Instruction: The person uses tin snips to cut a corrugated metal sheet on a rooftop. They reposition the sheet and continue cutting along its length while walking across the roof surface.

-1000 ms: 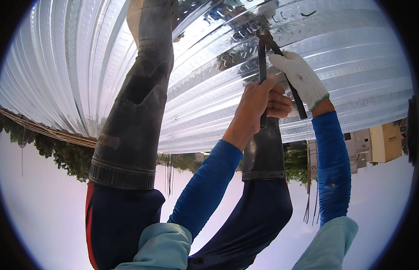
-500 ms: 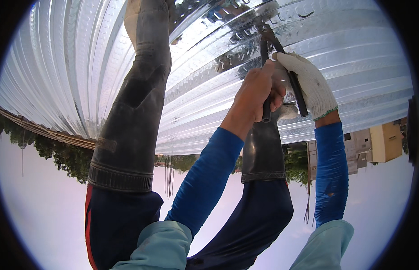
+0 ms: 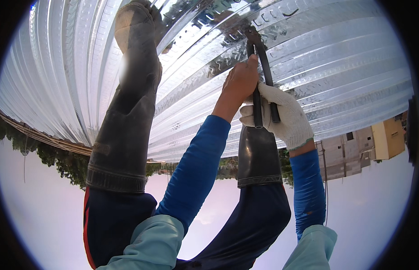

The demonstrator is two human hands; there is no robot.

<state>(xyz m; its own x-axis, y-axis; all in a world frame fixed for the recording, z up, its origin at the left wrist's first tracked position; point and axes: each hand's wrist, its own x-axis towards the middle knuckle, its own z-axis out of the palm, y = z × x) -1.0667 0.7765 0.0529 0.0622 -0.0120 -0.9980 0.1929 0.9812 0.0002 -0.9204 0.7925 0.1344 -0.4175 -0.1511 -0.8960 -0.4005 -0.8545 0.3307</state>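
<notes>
Rusty-headed pincers (image 3: 265,67) with two long black handles point away from me over the ribbed metal sheeting, their jaws low against it. My bare left hand (image 3: 240,83) is closed on the left handle, about midway along. In a white knit glove, my right hand (image 3: 288,114) holds the handles near their ends, its thumb between them and its fingers behind the left one. The handles stand slightly apart. I cannot make out whether the jaws grip anything.
Shiny ribbed metal sheeting (image 3: 344,72) spreads around me, with a short dark piece (image 3: 290,13) lying beyond the pincers. My dark boots (image 3: 128,108) stand on it. Trees (image 3: 65,164) and a yellow building (image 3: 388,137) show past its edge.
Both hands and the pincers have shifted left in the view. My gloved right hand has slid lower, toward the handle ends, and the handles stand closer together.
</notes>
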